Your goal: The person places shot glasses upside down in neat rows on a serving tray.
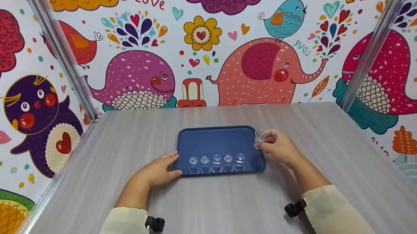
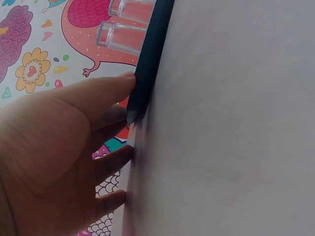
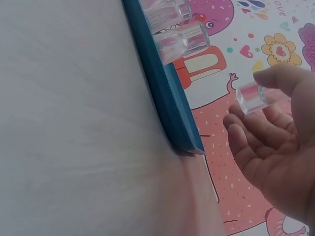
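Note:
A dark blue rectangular tray [image 1: 216, 141] lies on the table. Along its near side stands a row of several small clear glasses [image 1: 217, 159]. My right hand [image 1: 282, 147] pinches another small clear glass [image 1: 260, 137] between thumb and fingers, just above the tray's right rim. In the right wrist view that held glass [image 3: 252, 97] is tilted and apart from the tray. My left hand [image 1: 158, 170] is at the tray's left edge. In the left wrist view its thumb touches the tray's side [image 2: 147, 69], and its fairly straight fingers reach toward the table.
The grey wood-grain table [image 1: 216, 206] extends around the tray. Printed walls with cartoon animals stand behind and at both sides, with metal posts [image 1: 65, 58] at the back corners. A black wrist camera [image 1: 155, 223] sits on each sleeve.

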`<state>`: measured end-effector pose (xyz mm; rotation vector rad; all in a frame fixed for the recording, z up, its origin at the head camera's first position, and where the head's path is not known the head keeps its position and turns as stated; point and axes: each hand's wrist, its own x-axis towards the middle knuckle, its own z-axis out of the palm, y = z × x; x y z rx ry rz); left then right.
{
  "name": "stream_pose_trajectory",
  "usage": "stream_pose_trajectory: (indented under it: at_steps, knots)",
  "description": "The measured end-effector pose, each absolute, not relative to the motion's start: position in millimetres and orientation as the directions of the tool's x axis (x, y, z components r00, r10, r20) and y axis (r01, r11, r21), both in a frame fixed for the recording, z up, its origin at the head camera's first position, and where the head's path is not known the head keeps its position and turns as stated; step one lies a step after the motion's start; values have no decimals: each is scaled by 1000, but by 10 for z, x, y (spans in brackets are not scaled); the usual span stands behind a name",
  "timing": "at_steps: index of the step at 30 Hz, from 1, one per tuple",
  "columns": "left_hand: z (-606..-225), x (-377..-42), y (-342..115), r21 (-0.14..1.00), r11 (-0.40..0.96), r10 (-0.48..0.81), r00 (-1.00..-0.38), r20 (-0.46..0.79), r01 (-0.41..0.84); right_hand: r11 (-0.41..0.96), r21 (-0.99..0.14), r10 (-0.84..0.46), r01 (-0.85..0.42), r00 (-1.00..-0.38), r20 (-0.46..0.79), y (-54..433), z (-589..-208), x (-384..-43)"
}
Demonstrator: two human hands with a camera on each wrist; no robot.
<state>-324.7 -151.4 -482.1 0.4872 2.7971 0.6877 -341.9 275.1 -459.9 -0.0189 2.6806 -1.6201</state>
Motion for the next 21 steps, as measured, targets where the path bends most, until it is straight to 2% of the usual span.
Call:
stream_pose_trajectory:
  at_steps: [8, 21]
  knots:
    - [-4809, -3240, -1507, 493, 821, 390, -914, -114, 288, 408, -907, -120, -101, -991, 57, 2723, -4574, -3385]
    - [-4807, -3237, -1498, 492, 821, 393, -912, -117, 291, 456, -878, -124, -145, -987, 99, 2715, -4556, -3363]
